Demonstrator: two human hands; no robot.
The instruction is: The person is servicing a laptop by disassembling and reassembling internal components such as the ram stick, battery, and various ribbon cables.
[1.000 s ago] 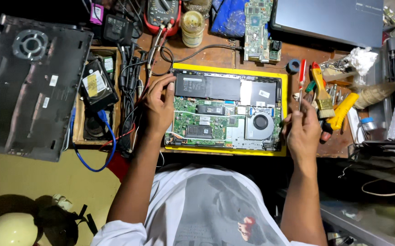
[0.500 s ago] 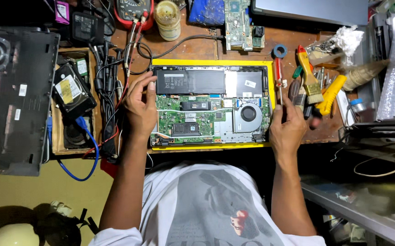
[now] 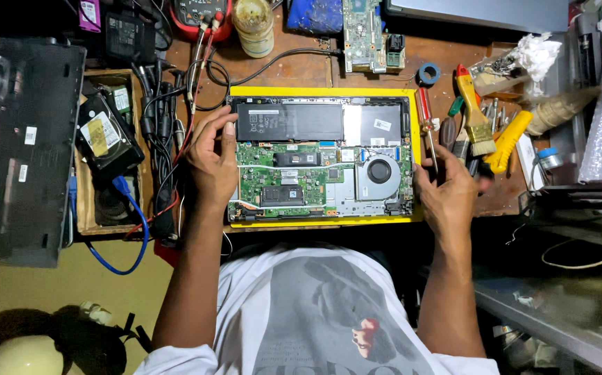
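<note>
One opened laptop (image 3: 321, 156) lies on a yellow mat (image 3: 328, 91) in the middle of the wooden bench (image 3: 301, 69), its long axis running left to right. The black battery (image 3: 294, 121) fills the far half; the green board (image 3: 280, 180) and one round fan (image 3: 378, 170) sit in the near half, so the near edge faces the person.

The left hand (image 3: 210, 160) grips the laptop's left edge, thumb and fingertips curled onto the far-left corner of the battery. The right hand (image 3: 446, 194) rests at the laptop's right edge, fingers half bent and spread; whether it pinches anything there I cannot tell.

Just right of the laptop lies one red-handled screwdriver (image 3: 426, 128), tip pointing near, almost touching the right hand. Further right are one brush (image 3: 474, 114) with a yellow and red handle, one yellow tool (image 3: 509, 142) and one blue tape roll (image 3: 429, 73).

Left of the left hand is a tangle of cables (image 3: 165, 132), then a wooden tray (image 3: 82, 187) holding one hard drive (image 3: 103, 135), then one dark laptop cover (image 3: 20, 149) at the far left. At the far edge stand one jar (image 3: 253, 28) and one loose circuit board (image 3: 367, 35).

The mat's yellow border shows on all sides. Room is tight on both sides; the only open strip is the bare wood between mat and far clutter.
</note>
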